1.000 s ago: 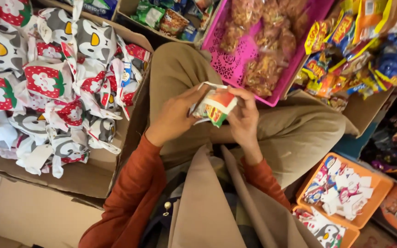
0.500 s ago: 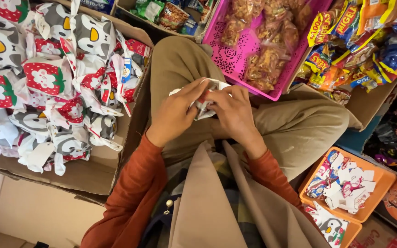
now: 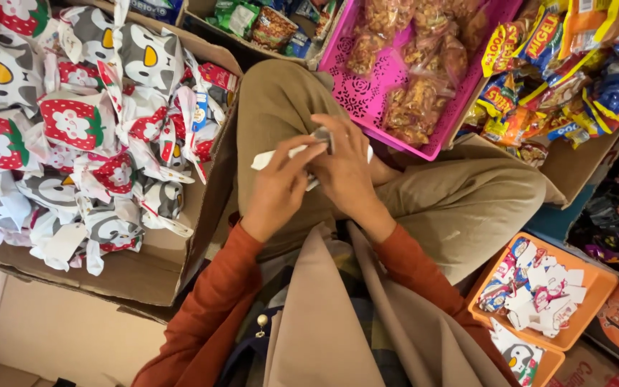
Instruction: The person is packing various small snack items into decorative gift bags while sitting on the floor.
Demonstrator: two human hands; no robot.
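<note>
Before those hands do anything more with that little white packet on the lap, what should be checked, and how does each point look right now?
1. Both hands on the packet: ok. The left hand and right hand close around the small white packet over the lap.
2. Packet visible enough to judge: not ok, fingers cover most of it.
3. Cardboard box of finished strawberry and penguin pouches within reach at the left: ok.
4. Orange tray of flat paper pieces within reach at the right: ok.
5. Pink basket of snack bags sitting steady: cannot tell.
</note>
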